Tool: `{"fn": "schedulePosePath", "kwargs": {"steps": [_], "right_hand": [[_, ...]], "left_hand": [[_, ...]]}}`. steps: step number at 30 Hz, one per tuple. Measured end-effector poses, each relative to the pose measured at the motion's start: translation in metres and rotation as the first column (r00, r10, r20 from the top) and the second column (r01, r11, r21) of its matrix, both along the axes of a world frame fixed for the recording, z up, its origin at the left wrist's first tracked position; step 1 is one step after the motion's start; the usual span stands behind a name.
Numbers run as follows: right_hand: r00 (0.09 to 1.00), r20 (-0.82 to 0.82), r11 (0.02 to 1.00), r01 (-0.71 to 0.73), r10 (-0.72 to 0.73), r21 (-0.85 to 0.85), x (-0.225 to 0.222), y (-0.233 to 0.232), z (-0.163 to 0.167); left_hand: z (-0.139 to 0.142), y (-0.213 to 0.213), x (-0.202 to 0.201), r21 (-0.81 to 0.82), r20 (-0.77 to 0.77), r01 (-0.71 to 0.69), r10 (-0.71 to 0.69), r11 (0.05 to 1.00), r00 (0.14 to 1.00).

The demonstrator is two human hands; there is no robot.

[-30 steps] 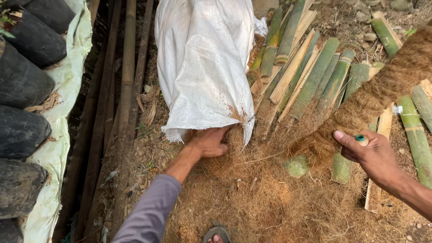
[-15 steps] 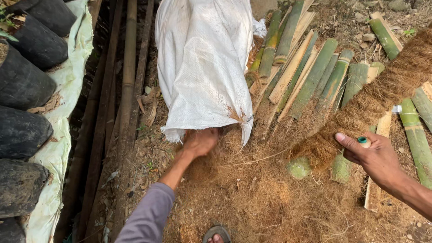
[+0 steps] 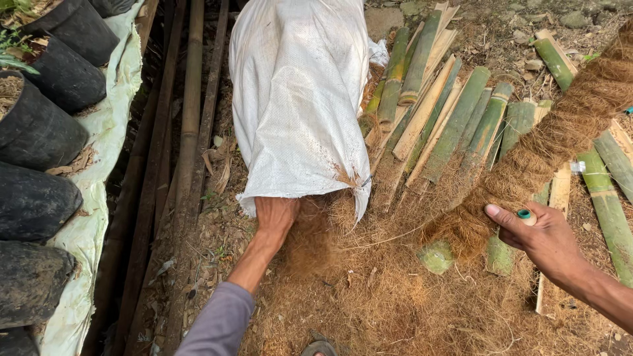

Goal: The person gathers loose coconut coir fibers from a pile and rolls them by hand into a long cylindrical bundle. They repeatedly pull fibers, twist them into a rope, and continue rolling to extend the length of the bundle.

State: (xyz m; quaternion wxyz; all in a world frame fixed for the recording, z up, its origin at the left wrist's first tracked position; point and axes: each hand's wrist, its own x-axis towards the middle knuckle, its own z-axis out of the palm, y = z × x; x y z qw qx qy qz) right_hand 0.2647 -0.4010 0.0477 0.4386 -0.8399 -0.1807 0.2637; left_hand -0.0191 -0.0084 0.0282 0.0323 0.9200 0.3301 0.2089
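The left hand (image 3: 275, 212) digs into the white sack (image 3: 298, 99), fingers hidden. The right hand (image 3: 542, 235) pinches the fibre-wrapped pole (image 3: 560, 135) at its near end; it looks light, rough and stiff.

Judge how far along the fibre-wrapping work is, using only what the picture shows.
Done: a fibre-wrapped pole looks covered along its visible length. In hand: the right hand steadies its end; the left hand reaches into the white sack. Left: loose fibre and bare bamboo pieces remain.
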Motion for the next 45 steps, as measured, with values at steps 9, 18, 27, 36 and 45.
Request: {"fn": "schedulePosePath", "kwargs": {"steps": [9, 18, 27, 36, 45], "right_hand": [[0.992, -0.123, 0.983, 0.014, 0.009, 0.184, -0.006, 0.010, 0.003], [0.999, -0.042, 0.998, 0.017, -0.015, 0.057, -0.003, -0.002, -0.003], [0.995, -0.096, 0.999, 0.038, -0.034, 0.038, -0.005, 0.002, -0.002], [0.997, -0.079, 0.993, 0.001, 0.009, 0.115, -0.006, 0.001, -0.007], [0.997, -0.071, 0.994, -0.012, 0.019, 0.105, -0.003, -0.004, -0.009]], "left_hand": [[-0.007, 0.000, 0.012, -0.170, -0.396, 0.079, -0.141, 0.982, 0.907], [0.016, 0.023, 0.020, -0.017, -0.375, 0.104, -0.103, 0.994, 0.921], [-0.016, -0.024, -0.012, 0.099, -0.889, 0.374, -0.087, 0.922, 0.450], [-0.014, -0.017, -0.009, -0.312, -0.741, 0.104, -0.310, 0.944, 0.596], [-0.028, -0.017, -0.027, -0.020, -0.452, 0.318, -0.292, 0.948, 0.843]]}}
